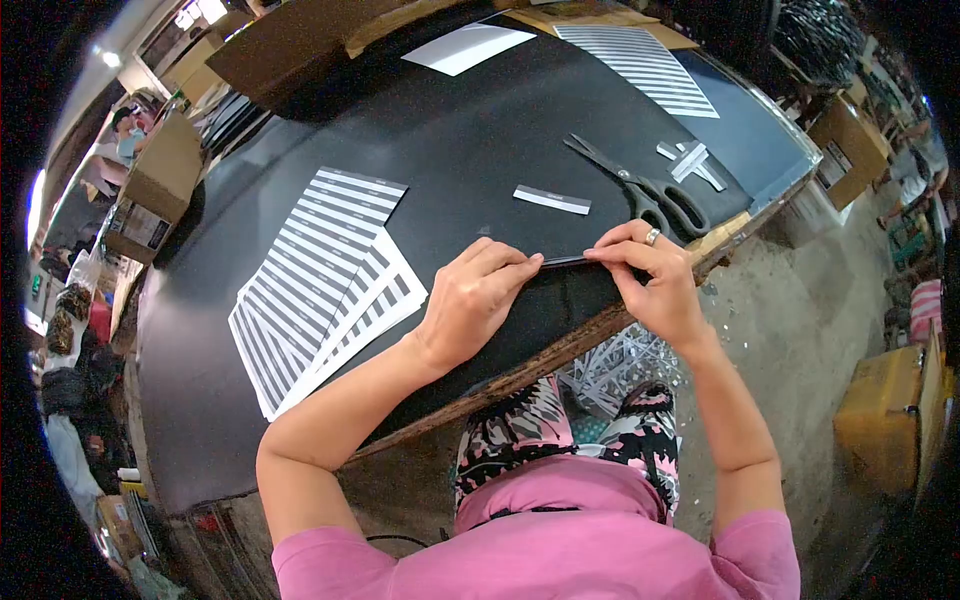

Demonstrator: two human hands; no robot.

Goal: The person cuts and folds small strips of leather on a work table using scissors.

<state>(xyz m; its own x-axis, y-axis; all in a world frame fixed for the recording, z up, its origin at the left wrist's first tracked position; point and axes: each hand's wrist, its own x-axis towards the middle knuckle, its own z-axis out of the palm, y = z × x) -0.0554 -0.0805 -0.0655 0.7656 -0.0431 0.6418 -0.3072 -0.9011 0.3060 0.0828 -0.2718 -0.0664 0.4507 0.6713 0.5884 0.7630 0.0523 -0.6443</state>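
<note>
Close to the table's front edge, my left hand [473, 297] and my right hand [655, 283] each pinch one end of a thin paper strip [565, 261]. It is seen nearly edge-on, so its face is hidden. Just beyond it lies a loose grey-and-white paper strip [552, 199]. Black-handled scissors [640, 187], their blades slightly apart, rest beyond my right hand. Several cut strips [692, 165] lie in a small pile to the right of the scissors. Left of my left hand, striped paper sheets [322, 262] overlap in a fanned stack.
The black tabletop [450, 130] has a rough wooden front edge. At the back are a white sheet [468, 48], another striped sheet [640, 68] and a large cardboard box [290, 50]. Paper scraps [625, 372] litter the floor below. A carton [880, 420] stands at right.
</note>
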